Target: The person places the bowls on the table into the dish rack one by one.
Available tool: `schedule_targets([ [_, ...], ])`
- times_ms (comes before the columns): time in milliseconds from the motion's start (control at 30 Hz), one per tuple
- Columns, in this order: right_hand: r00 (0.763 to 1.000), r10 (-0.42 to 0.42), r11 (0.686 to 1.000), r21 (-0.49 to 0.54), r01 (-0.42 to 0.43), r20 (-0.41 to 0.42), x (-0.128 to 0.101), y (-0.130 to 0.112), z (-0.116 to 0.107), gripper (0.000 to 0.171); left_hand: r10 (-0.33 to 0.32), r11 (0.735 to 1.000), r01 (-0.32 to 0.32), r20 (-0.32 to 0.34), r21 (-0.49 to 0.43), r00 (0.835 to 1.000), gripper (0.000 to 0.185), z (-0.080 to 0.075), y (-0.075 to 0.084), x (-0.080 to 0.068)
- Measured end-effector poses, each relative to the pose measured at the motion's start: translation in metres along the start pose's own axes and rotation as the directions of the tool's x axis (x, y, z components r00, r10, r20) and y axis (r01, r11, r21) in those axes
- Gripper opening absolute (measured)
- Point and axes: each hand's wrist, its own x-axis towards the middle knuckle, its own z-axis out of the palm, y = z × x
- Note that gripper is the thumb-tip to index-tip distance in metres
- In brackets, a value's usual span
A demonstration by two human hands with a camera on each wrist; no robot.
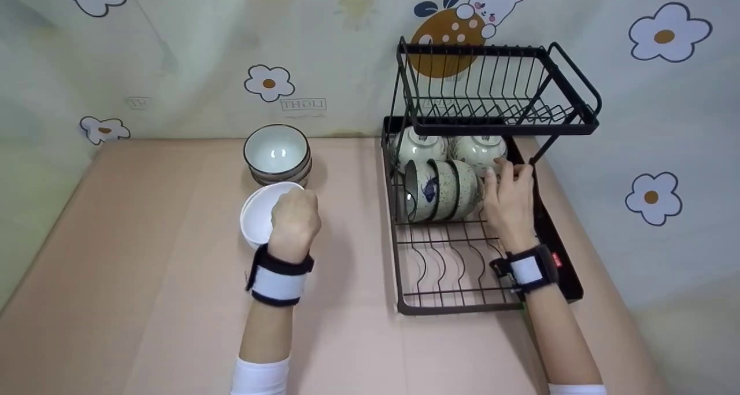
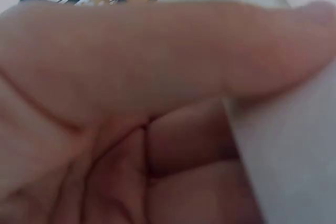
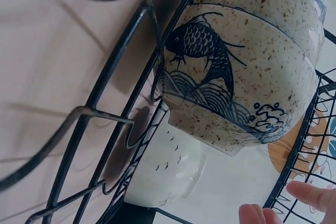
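The left hand [image 1: 295, 218] gripped a white bowl [image 1: 258, 214] by its rim at the bowl's three o'clock side, fingers curled over the edge; in the left wrist view the thumb [image 2: 173, 51] lay pressed along the pale wall of that bowl [image 2: 299, 156]. The white bowl sat on the pink table [image 1: 144, 256], just at six o'clock of a stack of grey-rimmed bowls [image 1: 277, 155]. Well apart, toward three o'clock, stood a black two-tier dish rack [image 1: 462, 250]. The right hand [image 1: 509, 201] rested inside its lower tier, fingers loosely bent and touching the row of speckled fish bowls [image 1: 442, 189] that stood on edge between the wires; whether the fingers actually clasped a bowl could not be told. Behind that row, at twelve o'clock, two more pale bowls [image 1: 448, 149] lay in the same tier. The right wrist view showed a speckled bowl painted with a blue fish and waves [image 3: 236, 77] leaning against the rack wires [image 3: 121, 93], a plainer bowl [image 3: 168, 171] beneath it, and fingertips [image 3: 310, 195] at the five o'clock corner, apart from the bowl. The upper tier [image 1: 497, 88] stood above them.
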Motion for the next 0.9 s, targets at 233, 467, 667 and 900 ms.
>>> schedule_targets([
  [233, 1.000, 0.002, 1.000, 0.020, -0.003, 0.027, 0.001, -0.001, -0.001, 0.042, 0.101, 0.993, -0.093, -0.124, 0.070, 0.987, 0.011, -0.013, 0.009, -0.021],
  [467, 0.998, -0.054, 0.980, 0.192, 0.055, -0.008, -0.001, -0.015, -0.011, 0.034, 0.404, 0.914, -0.370, -0.301, 0.165, 0.864, 0.006, -0.015, 0.025, -0.036],
  [667, 0.989, -0.077, 0.879, 0.477, 0.006, 0.129, -0.011, -0.038, -0.029, 0.034, 0.667, 0.745, -0.589, -0.318, 0.315, 0.674, 0.009, -0.002, 0.044, -0.033],
  [900, 0.884, -0.127, 0.682, 0.687, -0.252, 0.450, -0.022, -0.055, -0.036, 0.052, 0.818, 0.574, -0.700, -0.243, 0.426, 0.522, 0.012, 0.011, 0.065, -0.032],
])
